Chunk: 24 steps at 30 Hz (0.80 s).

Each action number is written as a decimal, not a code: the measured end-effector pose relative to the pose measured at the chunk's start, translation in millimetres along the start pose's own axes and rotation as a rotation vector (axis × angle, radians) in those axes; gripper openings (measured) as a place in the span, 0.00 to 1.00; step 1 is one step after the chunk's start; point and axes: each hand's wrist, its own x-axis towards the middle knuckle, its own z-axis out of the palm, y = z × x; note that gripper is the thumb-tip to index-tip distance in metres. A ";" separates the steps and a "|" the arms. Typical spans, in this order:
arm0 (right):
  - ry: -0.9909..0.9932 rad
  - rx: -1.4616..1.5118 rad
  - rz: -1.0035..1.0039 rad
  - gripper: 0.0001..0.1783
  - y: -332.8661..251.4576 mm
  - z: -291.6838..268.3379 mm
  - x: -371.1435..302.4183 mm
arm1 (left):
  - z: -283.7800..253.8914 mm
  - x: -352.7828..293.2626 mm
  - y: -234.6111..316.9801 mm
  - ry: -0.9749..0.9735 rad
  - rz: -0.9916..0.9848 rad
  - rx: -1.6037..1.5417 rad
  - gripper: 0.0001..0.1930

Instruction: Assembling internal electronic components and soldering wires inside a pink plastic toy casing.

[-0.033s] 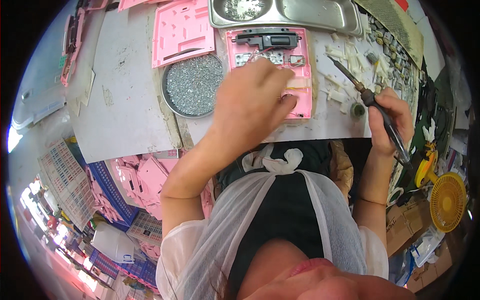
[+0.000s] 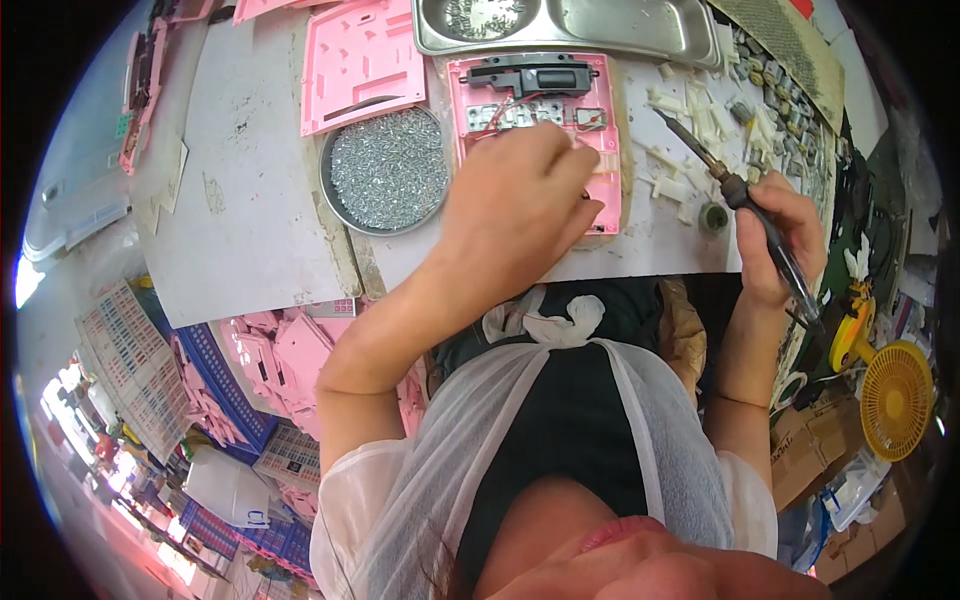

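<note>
Bends the left hand (image 2: 520,195) over the lower part of the pink plastic housing (image 2: 608,190), set on the worktop (image 2: 250,200) between the round pan (image 2: 325,185) of small silver screws (image 2: 390,165) and the scattered white plastic parts (image 2: 700,110). Cannot tell whether the left grip pinches anything, with thumb and forefinger close and fingertips mostly hidden. In the right hand (image 2: 785,235), clasps the soldering iron (image 2: 736,194) by its dark handle, pointing up and leftward, beside the housing and apart from it.

Could burn the left hand or scorch the housing, through bringing the hot tip in too close to the curled fingers. Could melt 1 or more white plastic parts too, by dipping the iron while crossing above them. Might pull loose the thin red wires (image 2: 515,103) on the metal strip (image 2: 545,112), by dragging the left knuckles across them. Might also tip the pan and spill screws, by swinging the left forearm sideways.

Compared with the earlier frame, has drawn the left hand slightly nearer the body, uncovering more of the red wires and metal strip. Holds the soldering iron in nearly the same pose as before.
</note>
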 end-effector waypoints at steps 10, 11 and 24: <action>0.090 -0.039 0.237 0.20 -4.1 34.6 -7.2 | 9.8 -2.9 -10.9 -0.162 -0.233 -0.491 0.04; -0.010 0.018 0.329 0.23 -4.7 44.3 -5.6 | 9.6 -2.1 -11.8 -0.191 -0.270 -0.544 0.04; 0.030 -0.091 0.121 0.20 -3.7 52.9 -5.7 | 4.5 -4.5 -14.3 -0.238 -0.242 -0.484 0.04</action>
